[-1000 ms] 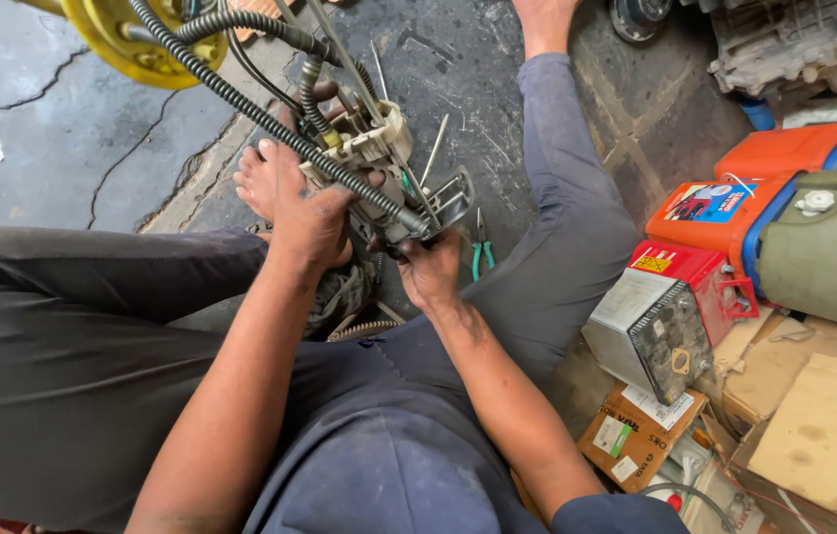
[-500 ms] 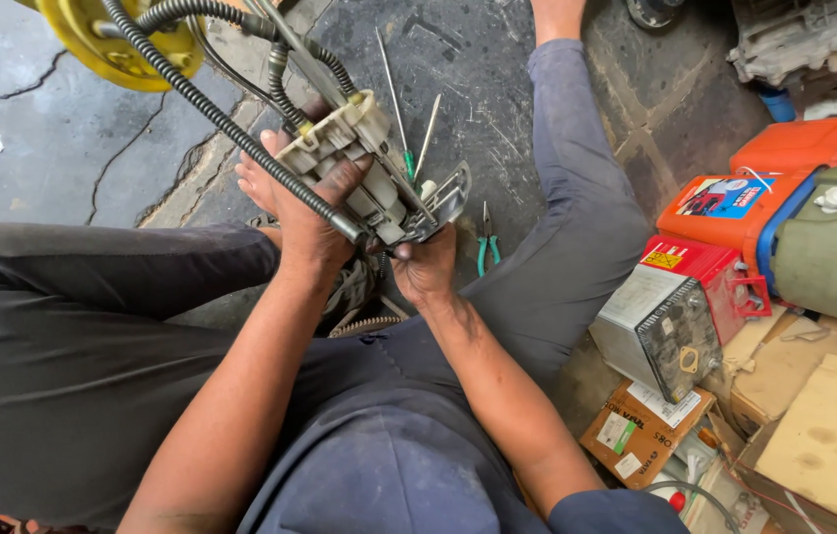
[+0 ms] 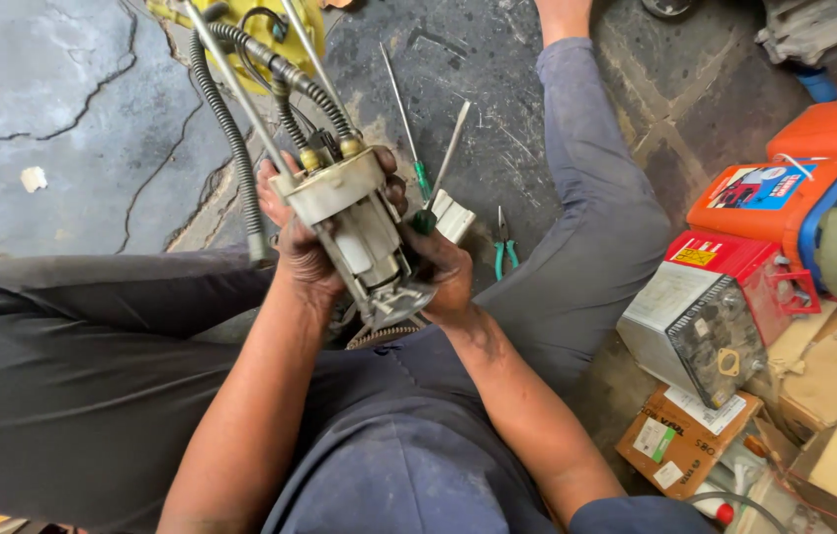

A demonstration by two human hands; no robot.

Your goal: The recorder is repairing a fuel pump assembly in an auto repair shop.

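Gripped tight: fuel pump assembly (image 3: 359,232) between left hand (image 3: 302,252) and right hand (image 3: 443,272), fingers clamped (greasy). Risked slipping; corrugated hoses (image 3: 235,148) liable to snag.

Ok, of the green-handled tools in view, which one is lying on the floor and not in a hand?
The small green-handled pliers, lying on the floor right of the hands. The green-handled screwdriver is gripped in the right hand against the pump assembly.
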